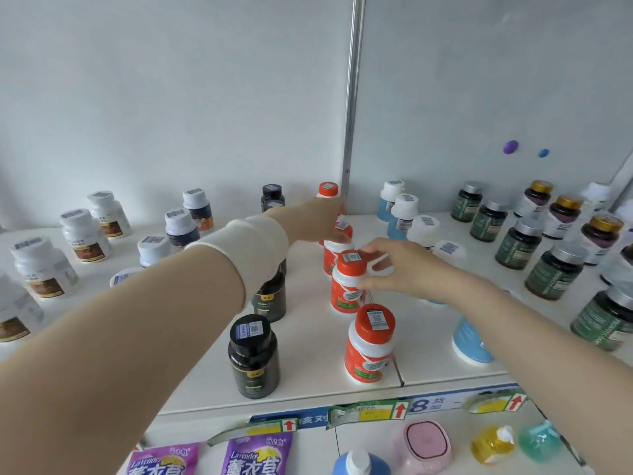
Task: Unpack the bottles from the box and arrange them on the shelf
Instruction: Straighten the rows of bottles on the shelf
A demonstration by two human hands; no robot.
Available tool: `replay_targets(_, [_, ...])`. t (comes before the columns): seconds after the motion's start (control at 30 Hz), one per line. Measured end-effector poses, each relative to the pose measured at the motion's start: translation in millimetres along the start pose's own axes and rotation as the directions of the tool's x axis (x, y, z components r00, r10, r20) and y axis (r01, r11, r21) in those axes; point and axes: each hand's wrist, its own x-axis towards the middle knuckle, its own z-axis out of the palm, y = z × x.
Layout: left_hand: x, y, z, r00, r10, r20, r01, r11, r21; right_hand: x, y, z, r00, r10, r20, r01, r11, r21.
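A row of orange-capped bottles runs back along the middle of the white shelf (308, 378). My left hand (318, 221) reaches far in and grips the second bottle from the back (342, 229), just before the rearmost one (327, 190). My right hand (400, 265) pinches the third orange bottle (347, 282) at its neck with thumb and fingers. The front orange bottle (370, 344) stands free near the shelf edge. The box is out of view.
Black bottles (253, 358) stand left of the orange row, white-capped brown-label bottles (44, 269) further left. Blue bottles (471, 341) and green ones (553, 272) fill the right side. A metal post (352, 97) rises behind. Lavender sachets (257, 457) lie on the lower shelf.
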Motion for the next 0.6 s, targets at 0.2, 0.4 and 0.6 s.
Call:
replay_targets(0.2, [12, 2, 6, 1.0, -0.002, 0.023, 0.003, 1.0, -0.007, 10, 2, 12, 0.997, -0.004, 0.071, 0.0, 0.999, 0.052])
replay_targets(0.4, [12, -5, 8, 0.999, -0.031, 0.031, 0.032, 0.999, -0.017, 14, 6, 18, 0.999, 0.015, 0.049, -0.021, 0.992, 0.122])
replay_targets(0.6, [12, -6, 6, 0.998, -0.04, 0.055, 0.041, 0.999, -0.027, 15, 10, 18, 0.998, 0.019, 0.052, -0.027, 0.988, 0.154])
